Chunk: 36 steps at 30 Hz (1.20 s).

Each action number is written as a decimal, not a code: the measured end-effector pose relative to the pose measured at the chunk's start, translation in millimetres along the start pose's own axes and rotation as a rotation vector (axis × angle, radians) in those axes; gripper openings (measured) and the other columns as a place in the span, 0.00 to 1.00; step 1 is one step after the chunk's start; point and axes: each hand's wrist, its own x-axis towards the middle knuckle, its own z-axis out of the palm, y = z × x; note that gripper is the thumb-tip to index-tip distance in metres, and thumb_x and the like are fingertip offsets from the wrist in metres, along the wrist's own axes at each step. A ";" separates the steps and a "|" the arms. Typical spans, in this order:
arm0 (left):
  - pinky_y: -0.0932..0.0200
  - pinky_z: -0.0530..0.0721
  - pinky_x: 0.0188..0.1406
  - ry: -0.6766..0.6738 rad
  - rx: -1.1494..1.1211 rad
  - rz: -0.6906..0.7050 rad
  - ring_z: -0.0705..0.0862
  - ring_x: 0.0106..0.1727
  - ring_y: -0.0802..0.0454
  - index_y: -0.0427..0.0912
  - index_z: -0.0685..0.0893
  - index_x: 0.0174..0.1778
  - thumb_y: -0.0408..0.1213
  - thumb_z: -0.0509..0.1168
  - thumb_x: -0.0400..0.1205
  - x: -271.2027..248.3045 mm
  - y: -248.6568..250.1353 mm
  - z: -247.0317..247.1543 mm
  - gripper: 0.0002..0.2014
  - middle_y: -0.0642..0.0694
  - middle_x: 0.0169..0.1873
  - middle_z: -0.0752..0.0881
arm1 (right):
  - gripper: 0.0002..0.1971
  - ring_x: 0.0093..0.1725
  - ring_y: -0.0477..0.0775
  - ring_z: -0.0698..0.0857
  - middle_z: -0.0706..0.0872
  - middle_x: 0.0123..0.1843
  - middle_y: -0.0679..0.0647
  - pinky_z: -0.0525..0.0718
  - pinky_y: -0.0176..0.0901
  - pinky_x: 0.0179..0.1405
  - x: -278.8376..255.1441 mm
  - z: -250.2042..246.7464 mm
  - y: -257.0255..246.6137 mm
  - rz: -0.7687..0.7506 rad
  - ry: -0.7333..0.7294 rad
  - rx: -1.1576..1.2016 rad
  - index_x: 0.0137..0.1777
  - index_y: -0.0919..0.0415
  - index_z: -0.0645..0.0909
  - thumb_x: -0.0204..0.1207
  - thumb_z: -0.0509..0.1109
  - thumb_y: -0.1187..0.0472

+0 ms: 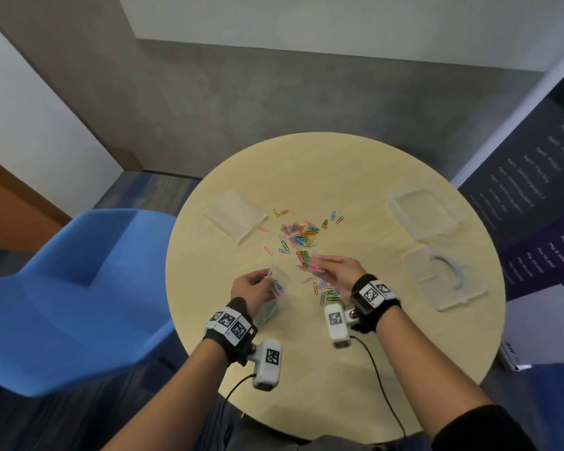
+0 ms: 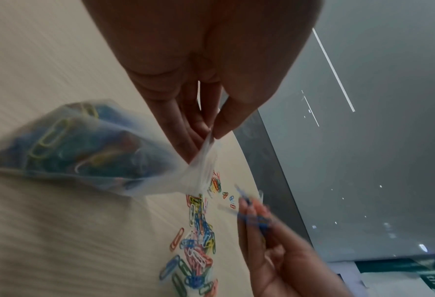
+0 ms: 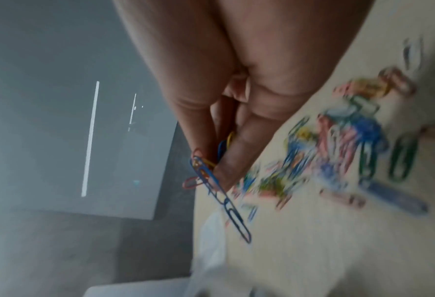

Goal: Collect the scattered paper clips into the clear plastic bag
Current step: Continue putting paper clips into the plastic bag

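at the lower centre of the head view the left hand [image 1: 253,289] pinches the rim of a small clear plastic bag [image 1: 275,296] between thumb and fingers, holding its mouth up while its body rests on the round pale wood-grain table [image 1: 365,164]. in the left wrist view the bag [image 2: 84,146] fills the left middle of the frame and already bulges with blue, yellow and pink clips, so a fair share of the work looks done.

the right hand [image 1: 337,271], just right of the bag in the head view, has its fingers closed on a small bunch of coloured paper clips [image 3: 211,172]; in the right wrist view a chain of blue ones dangles from the fingertips near the centre of the frame, above the table edge. this bunch is not in the bag yet.

plenty is left: a heap of scattered multicoloured paper clips [image 1: 298,234] lies in the middle of the table, with more strewn under and below the right hand and a few strays toward the upper left and upper right of the heap. by my estimate the task is somewhere near halfway, though blur makes any count unsafe.

a second flat clear bag [image 1: 235,216] lies at the upper left of the table; two clear plastic box halves [image 1: 424,213] sit along the right side, and a blue moulded chair [image 1: 72,288] stands at the left.
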 end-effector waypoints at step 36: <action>0.46 0.90 0.51 -0.013 -0.040 0.002 0.91 0.46 0.43 0.40 0.88 0.55 0.24 0.65 0.77 12.1 6.0 -29.5 0.14 0.39 0.47 0.90 | 0.61 0.69 0.61 0.77 0.60 0.73 0.60 0.80 0.47 0.66 24.2 -17.0 41.8 -0.039 0.386 -1.364 0.84 0.57 0.52 0.55 0.87 0.51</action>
